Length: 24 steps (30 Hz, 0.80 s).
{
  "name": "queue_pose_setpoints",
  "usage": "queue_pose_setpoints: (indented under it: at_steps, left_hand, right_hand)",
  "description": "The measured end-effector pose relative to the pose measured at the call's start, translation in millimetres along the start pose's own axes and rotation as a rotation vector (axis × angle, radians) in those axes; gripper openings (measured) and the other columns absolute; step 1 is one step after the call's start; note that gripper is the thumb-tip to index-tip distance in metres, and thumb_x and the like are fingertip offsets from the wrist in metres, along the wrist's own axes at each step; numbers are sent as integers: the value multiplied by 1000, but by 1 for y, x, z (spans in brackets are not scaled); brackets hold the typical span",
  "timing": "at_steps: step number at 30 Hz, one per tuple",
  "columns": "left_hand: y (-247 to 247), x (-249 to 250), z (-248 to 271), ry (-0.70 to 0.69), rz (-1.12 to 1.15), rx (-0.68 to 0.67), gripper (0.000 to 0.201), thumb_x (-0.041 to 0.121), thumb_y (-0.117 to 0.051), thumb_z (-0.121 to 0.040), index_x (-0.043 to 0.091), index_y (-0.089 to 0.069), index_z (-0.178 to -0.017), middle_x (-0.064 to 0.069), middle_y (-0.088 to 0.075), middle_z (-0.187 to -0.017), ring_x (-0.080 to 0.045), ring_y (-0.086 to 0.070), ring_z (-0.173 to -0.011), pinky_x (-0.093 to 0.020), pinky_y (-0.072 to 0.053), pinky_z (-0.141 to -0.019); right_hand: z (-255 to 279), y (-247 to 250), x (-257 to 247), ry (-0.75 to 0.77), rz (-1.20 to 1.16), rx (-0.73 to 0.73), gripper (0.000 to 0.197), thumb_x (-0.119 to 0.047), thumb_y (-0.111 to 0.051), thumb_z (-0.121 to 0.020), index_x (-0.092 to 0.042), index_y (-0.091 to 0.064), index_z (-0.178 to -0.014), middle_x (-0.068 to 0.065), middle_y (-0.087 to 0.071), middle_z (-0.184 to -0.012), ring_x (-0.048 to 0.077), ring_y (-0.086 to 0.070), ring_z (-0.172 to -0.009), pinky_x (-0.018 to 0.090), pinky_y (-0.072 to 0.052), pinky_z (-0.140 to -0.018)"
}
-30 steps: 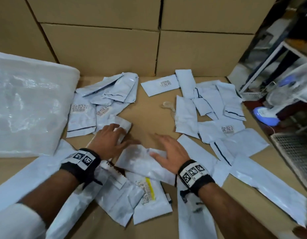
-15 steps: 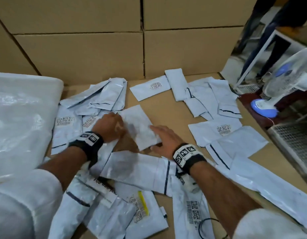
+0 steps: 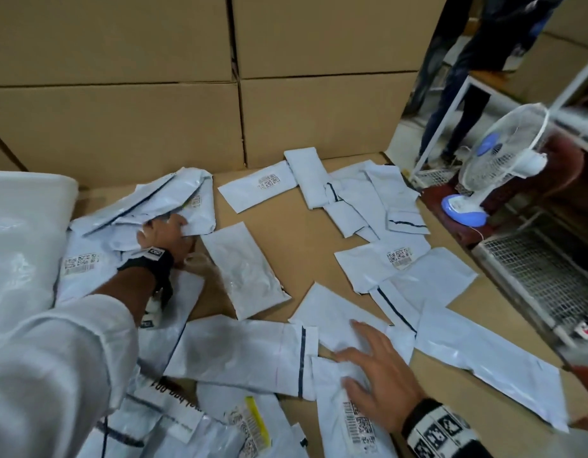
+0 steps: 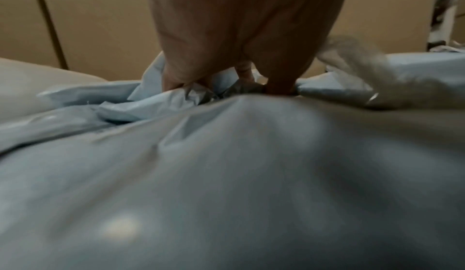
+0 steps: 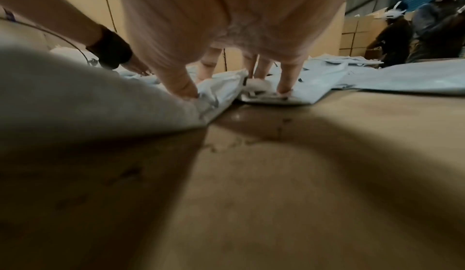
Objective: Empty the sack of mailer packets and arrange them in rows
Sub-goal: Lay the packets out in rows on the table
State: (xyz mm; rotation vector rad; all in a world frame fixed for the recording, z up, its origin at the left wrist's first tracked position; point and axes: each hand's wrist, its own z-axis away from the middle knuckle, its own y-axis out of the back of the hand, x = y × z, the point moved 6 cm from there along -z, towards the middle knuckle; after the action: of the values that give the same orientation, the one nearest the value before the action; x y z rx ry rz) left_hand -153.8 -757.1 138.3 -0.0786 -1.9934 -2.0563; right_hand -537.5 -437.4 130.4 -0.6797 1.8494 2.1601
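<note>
Both hands working on the cardboard table [image 3: 286,233], my left hand [image 3: 163,233] curling its fingers into the crumpled mailer pile [image 3: 173,196] at far left, my right hand [image 3: 375,375] pressing spread, straight fingers on a flat mailer [image 3: 332,319] near me, other packets lying scattered all around

From the wrist camera I saw my left hand [image 4: 241,36] filling the top of the frame, its fingertips [image 4: 280,87] dug down into a heap of crumpled pale blue mailer packets [image 4: 151,103]. One smooth, blurred packet [image 4: 226,185] spread across the whole near part of the picture. A white crinkled piece [image 4: 357,63] stood up just right of the hand. Brown cardboard boxes [image 4: 100,26] walled the far side.
</note>
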Motion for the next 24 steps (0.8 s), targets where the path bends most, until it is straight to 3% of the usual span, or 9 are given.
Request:
queue_pose_setpoints:
  at_steps: [3, 8, 11, 14, 16, 17, 20, 22, 24]
  left_hand:
    - [-4, 14, 1, -36, -23, 6, 33, 30, -65, -82, 26, -55, -114, -20, -50, -130, -46, -46, -120, -53, -36, -100]
    - [-13, 38, 6, -242, 57, -85, 27, 39, -61, -84, 27, -62, -108, -11, -63, -122, -36, -58, -115, -49, -45, -98]
    - [-7, 45, 11, -348, 152, -195, 32, 24, -66, -89, 22, -65, -120, -9, -61, -131, -33, -57, -122, -43, -43, -104]
    - [13, 63, 30, -469, 174, -238, 36, 7, -59, -92, 20, -62, -126, -12, -57, -137, -33, -56, -121, -37, -43, -98]
    - [22, 83, 49, -479, 166, -276, 40, 22, -60, -95, 24, -55, -134, -12, -54, -141, -33, -54, -123, -40, -43, -100]
    - [23, 93, 59, -478, 122, -305, 50, 40, -61, -92, 24, -52, -139, -10, -52, -143, -31, -52, -126, -40, -41, -104]
    - [6, 123, 99, -507, -114, -423, 106, 94, -42, -64, 30, -38, -148, -6, -39, -155, -28, -38, -140, -43, -30, -116]
    - [-14, 141, 128, -516, -183, -502, 114, 100, -41, -56, 37, -30, -150, -5, -26, -161, -31, -29, -145, -49, -25, -116]
    - [-23, 165, 157, -590, -167, -499, 116, 101, -44, -52, 38, -33, -148, -3, -31, -158, -29, -31, -143, -47, -28, -115]
  right_hand:
    - [0, -4, 2, -27, 41, 126, 22, -39, -57, -91, -46, -59, -112, -9, -27, -157, 13, -28, -144, 30, -34, -111]
    - [-32, 5, -6, -59, 62, 263, 12, -28, -59, -95, -39, -59, -99, 0, -44, -146, 21, -44, -131, 40, -43, -105]
    - [-63, 16, -15, -29, 43, 270, 11, -26, -60, -94, -34, -65, -100, 3, -52, -139, 23, -53, -120, 42, -48, -100]
    - [-77, 29, -17, 7, -9, 232, 22, -30, -63, -93, -31, -67, -114, 2, -56, -130, 22, -56, -114, 39, -48, -99]
    - [-77, 42, -8, -47, -61, 213, 36, -36, -67, -90, -32, -63, -125, -2, -54, -127, 19, -56, -115, 37, -48, -100]
    - [-77, 48, 0, -104, -68, 185, 44, -40, -70, -87, -34, -60, -129, -2, -53, -129, 19, -55, -118, 37, -47, -102]
    - [-70, 53, 27, -298, 102, -52, 83, -61, -74, -75, -33, -43, -147, 4, -44, -146, 26, -43, -136, 40, -39, -112]
    - [-65, 49, 30, -347, 186, -190, 99, -67, -74, -73, -32, -30, -154, 8, -32, -158, 30, -32, -144, 44, -34, -116]
    - [-66, 43, 23, -336, 175, -207, 91, -60, -72, -79, -35, -29, -155, 9, -26, -162, 31, -26, -148, 45, -31, -118]
